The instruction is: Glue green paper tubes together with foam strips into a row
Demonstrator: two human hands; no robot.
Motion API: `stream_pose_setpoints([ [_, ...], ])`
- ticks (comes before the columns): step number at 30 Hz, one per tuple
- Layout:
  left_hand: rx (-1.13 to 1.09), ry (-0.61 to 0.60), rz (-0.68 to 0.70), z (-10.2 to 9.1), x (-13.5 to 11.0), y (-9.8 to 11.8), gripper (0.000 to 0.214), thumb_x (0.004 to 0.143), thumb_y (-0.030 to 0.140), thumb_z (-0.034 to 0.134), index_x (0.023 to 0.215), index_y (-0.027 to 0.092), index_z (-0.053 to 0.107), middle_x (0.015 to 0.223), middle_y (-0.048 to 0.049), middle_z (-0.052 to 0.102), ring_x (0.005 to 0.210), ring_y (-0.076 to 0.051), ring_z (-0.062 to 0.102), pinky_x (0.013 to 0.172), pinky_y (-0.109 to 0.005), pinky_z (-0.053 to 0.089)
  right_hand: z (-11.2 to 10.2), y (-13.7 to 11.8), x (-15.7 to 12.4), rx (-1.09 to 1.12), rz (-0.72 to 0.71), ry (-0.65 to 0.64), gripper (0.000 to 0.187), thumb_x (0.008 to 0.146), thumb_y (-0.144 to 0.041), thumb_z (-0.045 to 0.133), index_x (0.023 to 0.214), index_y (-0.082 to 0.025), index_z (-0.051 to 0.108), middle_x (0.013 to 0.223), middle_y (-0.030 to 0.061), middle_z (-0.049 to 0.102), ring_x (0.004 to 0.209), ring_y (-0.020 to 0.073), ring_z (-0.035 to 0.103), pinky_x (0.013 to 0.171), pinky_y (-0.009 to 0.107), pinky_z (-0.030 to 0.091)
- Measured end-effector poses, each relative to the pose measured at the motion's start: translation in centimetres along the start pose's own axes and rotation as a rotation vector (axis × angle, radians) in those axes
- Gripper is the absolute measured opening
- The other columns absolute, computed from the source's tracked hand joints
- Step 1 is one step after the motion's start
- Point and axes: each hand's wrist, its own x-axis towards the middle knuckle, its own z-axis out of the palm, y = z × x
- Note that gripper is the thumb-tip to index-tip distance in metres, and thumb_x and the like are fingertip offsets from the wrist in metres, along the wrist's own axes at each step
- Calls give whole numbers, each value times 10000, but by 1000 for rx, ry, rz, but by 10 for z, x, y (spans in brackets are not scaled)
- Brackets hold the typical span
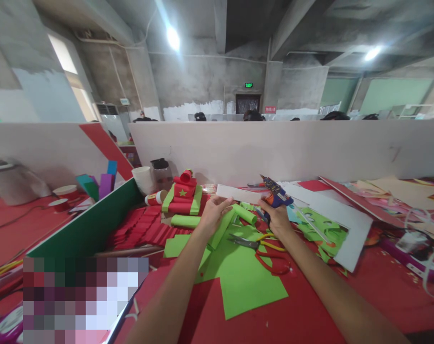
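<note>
My left hand (pixel 214 214) is closed, its fingertips pinched at the left end of a white card strip (pixel 241 194). Just below those fingers, a curled light-green strip (pixel 221 230) slants down over a green sheet (pixel 251 286). A blue hot glue gun (pixel 278 197) is in my right hand (pixel 277 219), nozzle pointing up and to the left. My right index fingertip is close to the strip's right end. Between my forearms lie yellow-handled pliers (pixel 247 242) and a red handle loop (pixel 270 263). A green roll (pixel 246 215) sits between my hands.
Behind my left hand stands a red and green model (pixel 182 193) with a star. Red folded pieces (pixel 141 227) are left of it, beside a green board (pixel 84 222). White board (pixel 353 229) with green scraps lies right, near a purple power strip (pixel 410 258). A white partition (pixel 292 148) crosses behind.
</note>
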Motion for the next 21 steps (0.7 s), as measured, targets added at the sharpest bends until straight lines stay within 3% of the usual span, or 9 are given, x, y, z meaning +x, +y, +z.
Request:
stream_pose_setpoints([
  [3, 31, -41, 56, -3, 4, 0, 488, 637, 325, 824, 1042, 181, 594, 1070, -68, 664, 985, -178, 637, 809, -258, 489, -7, -7, 6, -77, -31, 48, 363, 569, -368, 834, 818, -167, 664, 673, 0, 628, 528, 120, 518, 542, 279, 472],
  [5, 56, -16, 123, -6, 6, 2, 554, 675, 375, 788, 1137, 207, 533, 1171, -93, 627, 1068, -205, 612, 850, -289, 483, -16, -18, 12, -194, -91, 41, 376, 597, -387, 815, 874, -174, 675, 723, 12, 662, 594, 148, 575, 614, 300, 503],
  [9, 305, 0, 284, -8, 5, 12, 587, 712, 394, 756, 1193, 199, 483, 1222, -133, 591, 1157, -249, 565, 966, -385, 436, -33, -46, 17, -493, -212, -182, 288, 689, -396, 747, 871, -177, 708, 860, 52, 719, 811, 220, 656, 835, 366, 504],
  [12, 519, -161, 362, -3, -3, 17, 552, 711, 339, 766, 1171, 195, 496, 1218, -125, 600, 1173, -254, 550, 1019, -412, 393, -35, -58, 16, -609, -274, -317, 249, 729, -414, 713, 829, -185, 710, 843, 49, 727, 812, 230, 665, 862, 384, 497],
  [15, 699, -334, 374, 5, -12, 16, 486, 731, 306, 750, 1142, 192, 517, 1184, -108, 613, 1142, -247, 560, 993, -398, 414, -31, -58, 11, -637, -250, -408, 263, 729, -433, 717, 813, -184, 700, 773, 38, 716, 738, 221, 658, 783, 374, 524],
  [21, 857, -428, 302, 17, -22, 17, 380, 729, 270, 735, 1041, 184, 537, 1058, -92, 633, 1003, -246, 606, 849, -364, 476, -22, -54, 3, -517, -237, -468, 269, 703, -426, 747, 786, -180, 675, 794, 42, 705, 761, 219, 653, 764, 363, 535],
])
